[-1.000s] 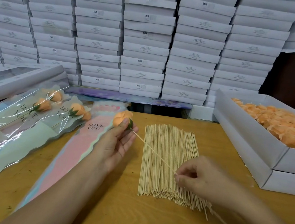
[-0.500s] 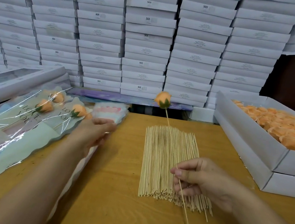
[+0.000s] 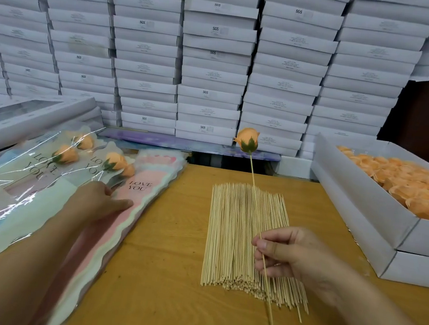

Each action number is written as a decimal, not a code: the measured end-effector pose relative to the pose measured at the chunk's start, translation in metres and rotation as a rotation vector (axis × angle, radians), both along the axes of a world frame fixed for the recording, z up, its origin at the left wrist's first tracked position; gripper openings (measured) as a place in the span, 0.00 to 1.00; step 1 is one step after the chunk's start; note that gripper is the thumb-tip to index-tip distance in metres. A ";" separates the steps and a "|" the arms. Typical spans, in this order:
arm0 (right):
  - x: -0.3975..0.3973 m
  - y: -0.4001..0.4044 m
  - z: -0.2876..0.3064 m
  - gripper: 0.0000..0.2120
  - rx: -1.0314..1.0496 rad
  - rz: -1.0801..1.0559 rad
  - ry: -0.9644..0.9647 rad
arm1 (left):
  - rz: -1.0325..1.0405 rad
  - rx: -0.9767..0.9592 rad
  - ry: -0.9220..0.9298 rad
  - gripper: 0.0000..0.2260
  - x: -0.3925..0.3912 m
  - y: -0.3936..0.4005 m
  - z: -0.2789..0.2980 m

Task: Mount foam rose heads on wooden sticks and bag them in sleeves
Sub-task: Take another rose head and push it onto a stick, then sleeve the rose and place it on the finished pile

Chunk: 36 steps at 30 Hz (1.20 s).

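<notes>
Head view: right hand (image 3: 296, 254) pinches a wooden stick (image 3: 255, 196), orange rose head (image 3: 248, 140) mounted upright above it. Left hand (image 3: 102, 200), fingers extended, rests on the pink sleeve (image 3: 150, 179) beneath it.

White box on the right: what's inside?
The white box holds loose orange foam rose heads, packed close across the part in view. Its floor is covered, and its far right end runs out of frame.
</notes>
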State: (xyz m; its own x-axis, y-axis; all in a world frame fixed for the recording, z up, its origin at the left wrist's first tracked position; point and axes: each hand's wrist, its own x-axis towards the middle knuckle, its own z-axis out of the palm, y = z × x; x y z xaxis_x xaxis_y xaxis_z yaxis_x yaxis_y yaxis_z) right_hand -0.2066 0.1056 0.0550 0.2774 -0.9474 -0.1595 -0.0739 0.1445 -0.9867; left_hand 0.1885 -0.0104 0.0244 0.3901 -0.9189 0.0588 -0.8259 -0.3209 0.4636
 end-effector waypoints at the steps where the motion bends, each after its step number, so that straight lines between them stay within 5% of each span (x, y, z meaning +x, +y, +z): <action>1: 0.000 0.000 0.000 0.08 -0.001 -0.001 -0.002 | -0.002 -0.006 0.007 0.27 0.001 0.000 -0.001; 5: -0.001 -0.001 -0.001 0.08 -0.007 -0.004 -0.002 | -0.002 -0.033 0.011 0.21 0.002 0.002 0.001; 14: 0.000 -0.001 -0.002 0.07 -0.015 -0.002 0.004 | -0.262 -0.028 -0.325 0.18 -0.042 0.020 0.007; 26: 0.000 0.000 -0.002 0.08 -0.042 0.000 0.024 | -0.233 -0.023 -0.631 0.12 -0.060 0.023 0.008; 31: 0.000 0.001 -0.002 0.08 -0.045 0.002 0.023 | -0.195 -0.024 -0.617 0.14 -0.061 0.024 0.010; 34: 0.000 0.001 -0.001 0.08 -0.046 -0.003 0.022 | -0.176 -0.057 -0.507 0.21 -0.061 0.027 0.011; 36: 0.001 0.001 -0.002 0.08 -0.044 -0.007 0.024 | -0.152 -0.107 -0.405 0.18 -0.057 0.027 0.010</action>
State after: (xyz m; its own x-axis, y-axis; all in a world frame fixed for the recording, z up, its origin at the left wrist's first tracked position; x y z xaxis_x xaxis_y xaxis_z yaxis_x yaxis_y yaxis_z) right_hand -0.2060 0.1065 0.0535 0.2676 -0.9555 -0.1237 -0.0966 0.1011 -0.9902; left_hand 0.1317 0.0164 0.0347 0.1766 -0.9446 0.2767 -0.9818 -0.1493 0.1171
